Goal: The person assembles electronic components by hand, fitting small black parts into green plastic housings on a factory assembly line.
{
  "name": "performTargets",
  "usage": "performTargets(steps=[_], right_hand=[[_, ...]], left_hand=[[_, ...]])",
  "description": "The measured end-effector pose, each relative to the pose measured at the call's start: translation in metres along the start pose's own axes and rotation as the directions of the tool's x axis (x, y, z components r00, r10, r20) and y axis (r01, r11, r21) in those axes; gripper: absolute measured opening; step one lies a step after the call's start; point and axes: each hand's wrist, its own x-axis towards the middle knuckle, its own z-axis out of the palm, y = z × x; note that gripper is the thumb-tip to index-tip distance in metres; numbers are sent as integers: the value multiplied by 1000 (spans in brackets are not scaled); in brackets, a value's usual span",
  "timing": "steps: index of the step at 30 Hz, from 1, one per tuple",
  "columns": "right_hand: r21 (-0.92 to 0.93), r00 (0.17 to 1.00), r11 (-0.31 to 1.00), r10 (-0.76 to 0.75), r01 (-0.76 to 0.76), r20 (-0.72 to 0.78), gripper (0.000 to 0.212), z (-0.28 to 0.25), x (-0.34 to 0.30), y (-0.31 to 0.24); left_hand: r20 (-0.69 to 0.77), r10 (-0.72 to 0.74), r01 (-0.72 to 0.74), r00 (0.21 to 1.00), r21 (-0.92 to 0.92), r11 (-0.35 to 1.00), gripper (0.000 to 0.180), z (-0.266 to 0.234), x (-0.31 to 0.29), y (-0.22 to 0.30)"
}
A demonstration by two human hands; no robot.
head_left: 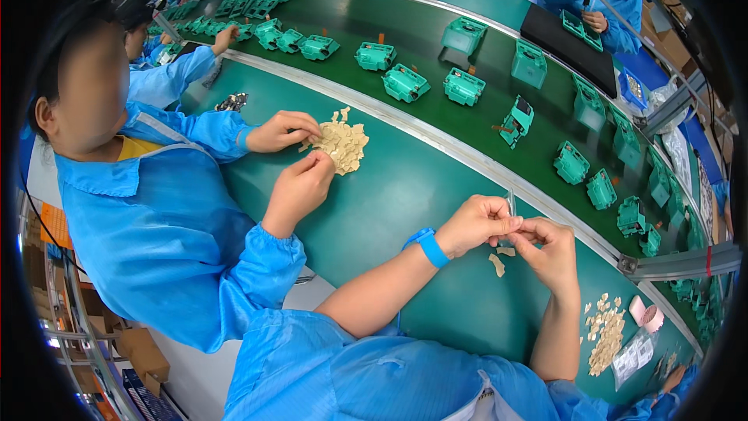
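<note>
My left hand (481, 226), with a blue band on its wrist, is closed in a pinch above the green tabletop (389, 218). A thin, shiny, narrow piece (511, 201) sticks up beside its fingers; its kind is unclear. Fingertip to fingertip with it, my right hand (550, 251) is also pinched. Whatever lies between the fingers is hidden. Just below the hands, a few flat, irregular tan pieces (497, 265) lie on the table. To the right of my right forearm is a loose pile of similar tan pieces (606, 337).
Beyond a metal rail (436, 144), a green conveyor belt carries several teal plastic housings (464, 86). At my left, a co-worker in blue (156, 226) handles another tan pile (343, 144). A pink object (647, 313) and a clear bag (633, 357) lie at the right. A metal post (678, 263) stands there.
</note>
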Motion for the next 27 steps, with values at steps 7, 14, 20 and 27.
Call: performTargets(steps=[7, 14, 20, 27], right_hand=[[-123, 994, 991, -58, 47, -90, 7, -5, -13, 15], [215, 935, 976, 95, -21, -340, 5, 7, -7, 38], [-312, 785, 878, -469, 364, -404, 16, 38, -7, 41], [-266, 861, 963, -175, 49, -477, 14, 23, -8, 43]], left_hand=[[19, 232, -224, 973, 336, 915, 24, 9, 1, -13], [-34, 514, -403, 857, 576, 711, 17, 25, -1, -6], [-295, 621, -281, 726, 698, 659, 15, 7, 6, -18], [-52, 689, -504, 723, 643, 577, 16, 21, 13, -30]])
